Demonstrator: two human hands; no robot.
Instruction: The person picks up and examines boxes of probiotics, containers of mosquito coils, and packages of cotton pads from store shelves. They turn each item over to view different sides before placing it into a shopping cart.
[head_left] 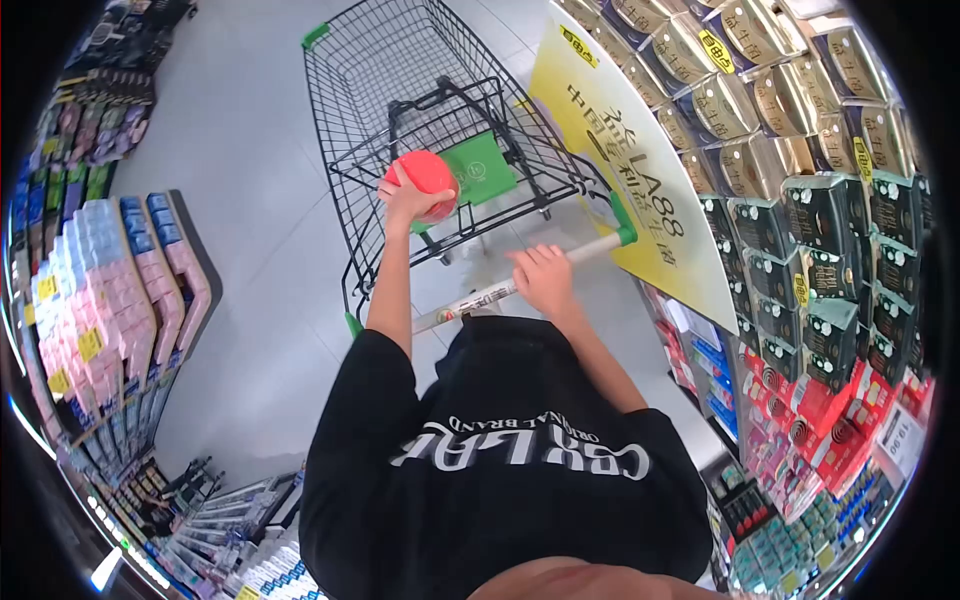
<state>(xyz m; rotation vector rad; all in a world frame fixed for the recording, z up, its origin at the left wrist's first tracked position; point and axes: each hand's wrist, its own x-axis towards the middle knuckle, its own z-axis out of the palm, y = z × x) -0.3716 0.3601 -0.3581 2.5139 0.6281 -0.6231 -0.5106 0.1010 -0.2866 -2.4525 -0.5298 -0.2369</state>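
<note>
My left hand [402, 203] grips a round tub with a red lid [424, 171], its fingers spread over the lid and side. The tub is above the near part of a black wire shopping cart [345, 130]. Beneath and beside the tub shows the cart's green seat panel [485, 168]. Closed over the cart's pale push bar [598, 246] is my right hand [543, 277], right of the bar's middle. Green caps finish the bar's ends. What the tub contains cannot be made out.
At right, a yellow and white sign board [640, 165] stands close against the cart, before shelves of gold boxes [725, 105] and black packs [800, 270]. Pink and blue packs [100, 290] fill a display at left. Grey tiled floor [250, 180] runs between them.
</note>
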